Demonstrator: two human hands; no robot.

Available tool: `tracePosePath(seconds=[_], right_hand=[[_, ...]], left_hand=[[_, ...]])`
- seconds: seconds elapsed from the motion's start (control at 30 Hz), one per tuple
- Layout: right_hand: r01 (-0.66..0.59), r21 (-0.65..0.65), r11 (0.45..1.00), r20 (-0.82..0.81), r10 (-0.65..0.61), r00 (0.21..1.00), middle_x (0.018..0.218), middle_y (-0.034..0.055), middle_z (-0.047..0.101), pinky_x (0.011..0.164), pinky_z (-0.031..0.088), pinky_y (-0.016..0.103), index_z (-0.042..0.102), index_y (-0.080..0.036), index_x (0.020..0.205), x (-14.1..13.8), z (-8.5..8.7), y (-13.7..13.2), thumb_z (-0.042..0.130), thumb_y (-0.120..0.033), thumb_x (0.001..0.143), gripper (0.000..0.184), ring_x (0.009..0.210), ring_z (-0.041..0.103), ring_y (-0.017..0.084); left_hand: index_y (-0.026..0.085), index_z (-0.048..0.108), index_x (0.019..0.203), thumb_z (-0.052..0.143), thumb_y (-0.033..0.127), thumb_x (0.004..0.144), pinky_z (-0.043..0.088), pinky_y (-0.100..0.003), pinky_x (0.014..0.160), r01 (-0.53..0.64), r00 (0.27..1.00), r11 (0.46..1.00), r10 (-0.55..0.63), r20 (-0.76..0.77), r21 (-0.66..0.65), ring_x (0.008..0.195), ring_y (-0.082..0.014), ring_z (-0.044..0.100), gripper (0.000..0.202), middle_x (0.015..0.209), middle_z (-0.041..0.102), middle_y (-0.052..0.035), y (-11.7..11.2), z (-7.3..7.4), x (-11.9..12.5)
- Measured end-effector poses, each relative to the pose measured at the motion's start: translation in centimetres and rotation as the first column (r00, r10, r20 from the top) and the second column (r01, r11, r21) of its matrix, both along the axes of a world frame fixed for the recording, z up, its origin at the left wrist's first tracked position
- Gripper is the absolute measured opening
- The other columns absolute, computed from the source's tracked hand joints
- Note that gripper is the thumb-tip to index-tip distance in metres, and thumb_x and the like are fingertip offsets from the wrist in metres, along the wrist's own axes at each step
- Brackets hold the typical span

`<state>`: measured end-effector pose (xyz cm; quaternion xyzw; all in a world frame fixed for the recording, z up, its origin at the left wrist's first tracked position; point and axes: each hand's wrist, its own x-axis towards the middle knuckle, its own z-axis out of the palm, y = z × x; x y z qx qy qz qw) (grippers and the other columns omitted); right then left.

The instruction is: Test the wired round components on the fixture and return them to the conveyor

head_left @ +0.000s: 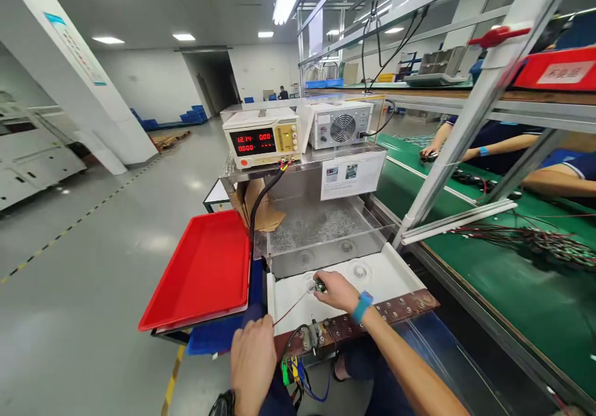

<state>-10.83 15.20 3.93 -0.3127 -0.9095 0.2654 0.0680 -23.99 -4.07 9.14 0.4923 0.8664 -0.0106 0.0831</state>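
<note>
the red tray [200,273] is sitting at your left, bare. your left hand [252,357] is pinching the thin red wire [292,308], fingers closed on its near end. your right hand [336,290] is gripping a small dark round part [320,286] over the white tray [395,273]. risk: you are pulling the wire taut, so its joint at the part may be straining; the part may be slipping.

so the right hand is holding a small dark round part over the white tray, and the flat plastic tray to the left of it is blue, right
Not quite: the flat plastic tray on the left is red, not blue, as the head view shows. The rest stands: the right hand holds a small dark round part over the white tray.
</note>
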Motion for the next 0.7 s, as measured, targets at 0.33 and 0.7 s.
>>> tracePosePath(seconds=[0.33,0.7], right_hand=[[0.081,0.195,0.978,0.269,-0.132,0.954,0.099,0.0166,0.072,0.075,0.045,0.031,0.061,-0.014,0.110,-4.8,-7.9,1.9,0.054,-0.038,0.090,0.032,0.094,0.068,0.028],[0.131,0.164,0.978,0.230,-0.167,0.959,0.096,0.0171,0.072,0.076,0.045,0.032,0.063,-0.014,0.105,-4.6,-9.4,2.4,0.042,-0.068,0.090,0.060,0.093,0.069,0.029]], left_hand=[[0.022,0.057,0.075,0.036,0.042,0.092,0.038,-0.029,0.060,-0.189,0.827,0.982,0.162,0.538,-0.005,0.065,-0.0202,0.062,0.033,0.066,0.065,-0.0044,-5.2,-6.8,-3.4],[0.017,0.054,0.086,0.068,0.060,0.073,0.027,-0.016,0.036,-0.265,-0.246,0.963,-0.112,0.963,0.044,0.041,-0.0034,0.046,0.047,0.069,0.060,0.0018,0.8,-5.1,4.5]])
